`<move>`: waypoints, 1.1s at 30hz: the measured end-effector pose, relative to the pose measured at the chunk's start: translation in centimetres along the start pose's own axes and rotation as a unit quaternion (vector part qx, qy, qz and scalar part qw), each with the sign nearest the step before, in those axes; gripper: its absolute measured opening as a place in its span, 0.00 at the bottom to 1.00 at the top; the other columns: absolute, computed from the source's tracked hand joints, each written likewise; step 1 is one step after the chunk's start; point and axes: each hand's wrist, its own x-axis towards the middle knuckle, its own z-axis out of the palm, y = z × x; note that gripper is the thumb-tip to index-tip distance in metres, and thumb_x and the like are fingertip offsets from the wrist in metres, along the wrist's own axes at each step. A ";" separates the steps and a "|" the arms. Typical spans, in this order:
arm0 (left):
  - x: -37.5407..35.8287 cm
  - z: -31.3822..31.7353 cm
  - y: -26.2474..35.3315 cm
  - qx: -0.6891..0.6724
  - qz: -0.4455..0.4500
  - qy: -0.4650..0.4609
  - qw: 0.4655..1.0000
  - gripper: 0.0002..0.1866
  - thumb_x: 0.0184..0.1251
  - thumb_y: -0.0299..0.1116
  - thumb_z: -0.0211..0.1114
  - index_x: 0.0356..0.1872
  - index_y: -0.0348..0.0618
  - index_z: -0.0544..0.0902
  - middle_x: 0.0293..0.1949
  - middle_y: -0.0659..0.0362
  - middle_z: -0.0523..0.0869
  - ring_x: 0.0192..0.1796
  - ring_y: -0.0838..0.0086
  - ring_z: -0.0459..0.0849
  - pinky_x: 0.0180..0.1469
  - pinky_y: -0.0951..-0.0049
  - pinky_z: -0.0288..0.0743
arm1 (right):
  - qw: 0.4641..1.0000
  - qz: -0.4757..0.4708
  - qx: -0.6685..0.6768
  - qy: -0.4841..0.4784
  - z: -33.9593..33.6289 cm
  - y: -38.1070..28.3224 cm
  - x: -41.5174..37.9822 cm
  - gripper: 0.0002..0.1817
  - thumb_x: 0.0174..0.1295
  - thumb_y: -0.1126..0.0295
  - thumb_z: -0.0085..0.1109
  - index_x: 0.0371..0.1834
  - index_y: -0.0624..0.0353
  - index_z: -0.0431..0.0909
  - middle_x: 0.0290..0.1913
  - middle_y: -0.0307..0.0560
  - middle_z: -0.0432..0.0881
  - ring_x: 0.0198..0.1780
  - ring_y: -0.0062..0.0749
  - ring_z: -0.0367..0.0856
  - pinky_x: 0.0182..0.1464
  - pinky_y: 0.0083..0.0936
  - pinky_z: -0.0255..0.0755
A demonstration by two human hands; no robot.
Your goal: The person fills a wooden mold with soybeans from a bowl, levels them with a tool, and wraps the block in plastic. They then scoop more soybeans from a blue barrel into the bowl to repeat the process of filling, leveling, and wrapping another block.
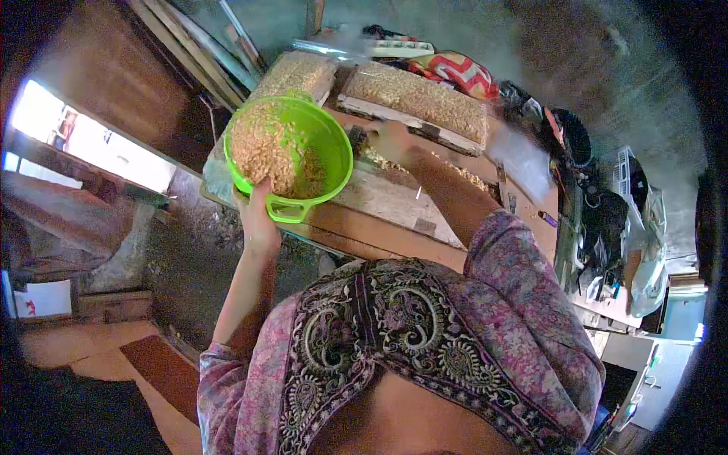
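My left hand (pixel 259 220) grips the near rim of a bright green two-handled basin (pixel 341 159), thumb over the edge beside the handle. The basin is tilted, and pale tan crumbly bits (pixel 262 144) are heaped along its left side. My right hand (pixel 390 142) is reached out over the table, smeared by motion, just right of the basin. A small dark object (pixel 356 136) shows by its fingertips; I cannot tell whether the hand holds it. Loose tan bits (pixel 462 173) lie in a strip along a wooden board (pixel 379 197) below that hand.
Two shallow trays full of similar bits, a long one (pixel 425 102) and a smaller one (pixel 299 73), lie at the table's far side. Red patterned cloth (pixel 459 72) sits behind them. Wooden planks (pixel 189 49) lean at back left. Bags (pixel 648 250) and dark items crowd the right.
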 end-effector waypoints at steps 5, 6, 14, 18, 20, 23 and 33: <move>-0.1 -0.6 -0.2 0.006 0.006 0.020 1.000 0.32 0.49 0.32 0.58 0.56 0.38 0.54 0.51 0.53 0.65 0.53 0.65 0.66 0.55 0.67 0.60 | 0.998 -0.033 0.032 -0.036 -1.7 0.7 0.4 0.11 0.52 0.68 0.46 0.36 0.53 0.76 0.28 0.54 0.76 0.31 0.47 0.75 0.35 0.34 0.69; 0.0 -1.0 -0.2 0.024 0.015 0.014 0.999 0.32 0.49 0.31 0.58 0.56 0.38 0.54 0.51 0.53 0.65 0.52 0.66 0.66 0.55 0.67 0.60 | 0.993 -0.020 -0.058 -0.104 -1.0 2.0 0.1 0.11 0.52 0.69 0.45 0.37 0.53 0.76 0.28 0.54 0.76 0.31 0.47 0.75 0.35 0.35 0.69; 0.1 -2.8 0.2 0.067 0.045 0.008 0.997 0.28 0.54 0.35 0.53 0.55 0.42 0.55 0.50 0.53 0.67 0.51 0.64 0.70 0.51 0.64 0.66 | 0.982 0.000 -0.123 -0.146 -1.2 2.5 -0.9 0.21 0.42 0.65 0.51 0.43 0.56 0.71 0.30 0.57 0.76 0.31 0.49 0.75 0.35 0.37 0.70; 0.1 -2.9 -0.1 0.071 0.058 0.007 0.996 0.28 0.53 0.36 0.54 0.55 0.42 0.56 0.50 0.54 0.67 0.51 0.64 0.70 0.51 0.63 0.66 | 0.972 -0.091 -0.169 -0.133 2.1 5.7 -0.3 0.18 0.43 0.69 0.51 0.40 0.60 0.72 0.31 0.57 0.76 0.33 0.50 0.75 0.38 0.36 0.69; 0.1 -3.1 -0.2 0.064 0.035 0.032 0.997 0.29 0.53 0.37 0.54 0.56 0.42 0.55 0.51 0.54 0.67 0.51 0.64 0.70 0.52 0.63 0.65 | 0.976 -0.115 -0.159 -0.098 2.8 6.5 -0.2 0.19 0.43 0.71 0.51 0.43 0.54 0.73 0.31 0.56 0.75 0.34 0.49 0.75 0.40 0.37 0.69; 0.0 -3.2 0.0 0.069 0.035 0.018 0.997 0.29 0.53 0.38 0.54 0.55 0.41 0.57 0.51 0.55 0.67 0.52 0.64 0.69 0.53 0.63 0.64 | 0.987 -0.017 -0.102 -0.125 1.1 2.8 0.3 0.14 0.43 0.74 0.47 0.36 0.58 0.75 0.32 0.56 0.77 0.34 0.47 0.77 0.38 0.36 0.71; 0.0 -3.6 0.2 0.028 0.012 0.021 0.999 0.33 0.49 0.35 0.58 0.56 0.36 0.54 0.51 0.53 0.65 0.53 0.66 0.65 0.55 0.67 0.59 | 0.993 -0.047 -0.107 -0.033 2.4 4.4 2.0 0.11 0.45 0.73 0.52 0.34 0.57 0.75 0.33 0.53 0.77 0.35 0.44 0.76 0.39 0.31 0.71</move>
